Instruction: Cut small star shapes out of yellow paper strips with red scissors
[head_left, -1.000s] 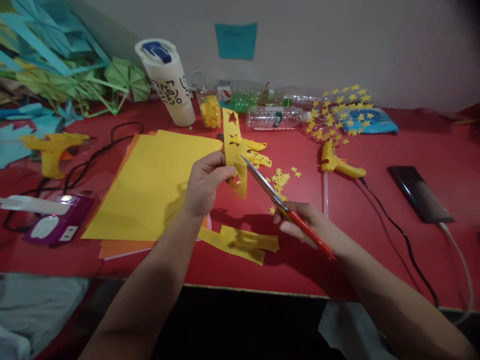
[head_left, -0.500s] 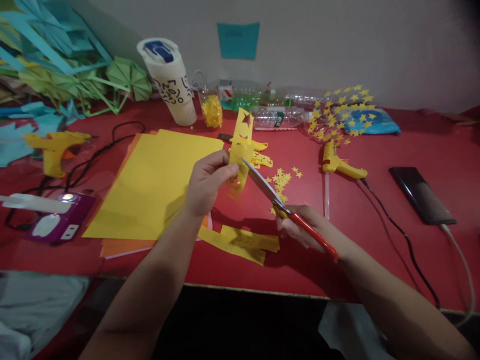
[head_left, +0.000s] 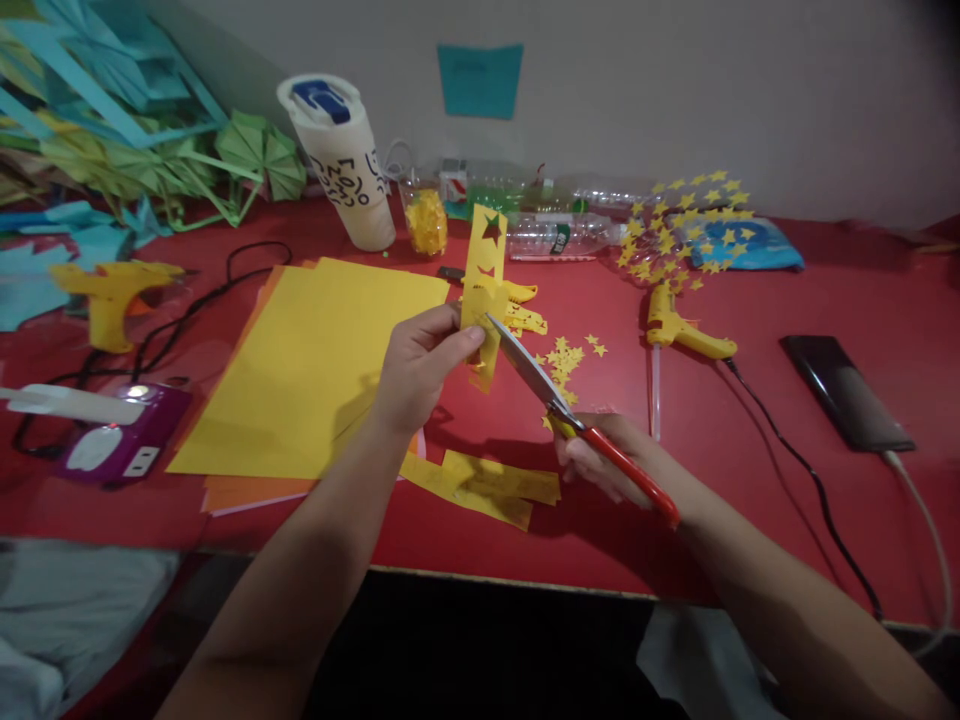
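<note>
Between the thumb and fingers of my left hand [head_left: 421,365] is a yellow paper strip [head_left: 484,285], held upright, with star-shaped holes in its upper part. My right hand [head_left: 611,455] grips red-handled scissors [head_left: 626,472]. Their blade tips touch or nearly touch the strip beside my left thumb; whether they cut into it I cannot tell. Small yellow paper stars [head_left: 564,362] lie in a loose pile behind the scissors. Below my hands, flat yellow strips [head_left: 499,483] rest on the table. More punched yellow scraps [head_left: 526,318] lie behind the held strip.
Yellow sheets [head_left: 300,370] lie at left, near a glue gun [head_left: 112,300] and a purple power socket [head_left: 124,435]. A white tumbler [head_left: 349,180], a cup of yellow pieces [head_left: 426,222] and plastic bottles [head_left: 555,235] line the back. Another glue gun [head_left: 686,330] and a phone [head_left: 844,390] lie right.
The yellow strip has turned slightly, showing its star holes more squarely. My left hand has shifted a little to the right; the scissors stay almost in place.
</note>
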